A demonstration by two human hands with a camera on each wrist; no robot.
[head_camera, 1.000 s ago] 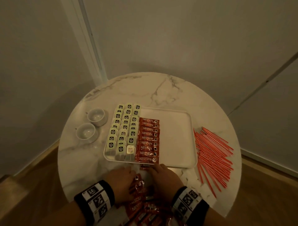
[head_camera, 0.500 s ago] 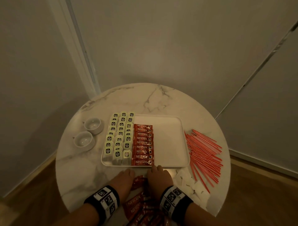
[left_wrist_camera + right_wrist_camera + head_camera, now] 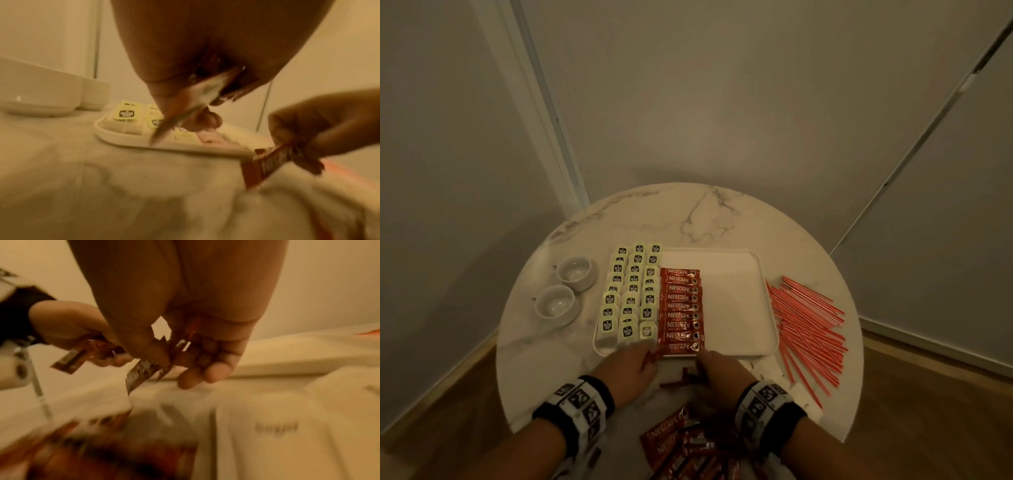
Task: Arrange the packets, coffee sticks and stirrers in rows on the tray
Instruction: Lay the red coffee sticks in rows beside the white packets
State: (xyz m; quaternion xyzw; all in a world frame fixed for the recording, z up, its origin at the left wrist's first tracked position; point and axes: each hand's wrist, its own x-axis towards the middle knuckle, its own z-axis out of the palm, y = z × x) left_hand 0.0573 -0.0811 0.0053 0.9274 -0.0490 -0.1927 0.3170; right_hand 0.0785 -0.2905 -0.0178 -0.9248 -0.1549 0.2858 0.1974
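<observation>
A white tray (image 3: 736, 298) sits mid-table. Its left part holds three columns of pale tea packets (image 3: 631, 294), then one column of red coffee sticks (image 3: 680, 308). My left hand (image 3: 631, 365) hovers just before the tray's near edge and pinches a red coffee stick (image 3: 185, 104). Beside it, my right hand (image 3: 717, 368) pinches other red sticks (image 3: 144, 369) between thumb and fingers. A loose pile of coffee sticks (image 3: 688, 448) lies at the table's near edge. Red stirrers (image 3: 808, 329) are heaped right of the tray.
Two white cups (image 3: 565, 291) stand left of the tray. The round marble table (image 3: 688, 219) stands in a corner, with walls behind and to the left. White packets (image 3: 287, 418) lie on the table under my right hand.
Both hands have lifted off the near pile, each with coffee sticks, and moved up to the tray's near edge. The head view has tilted up.
</observation>
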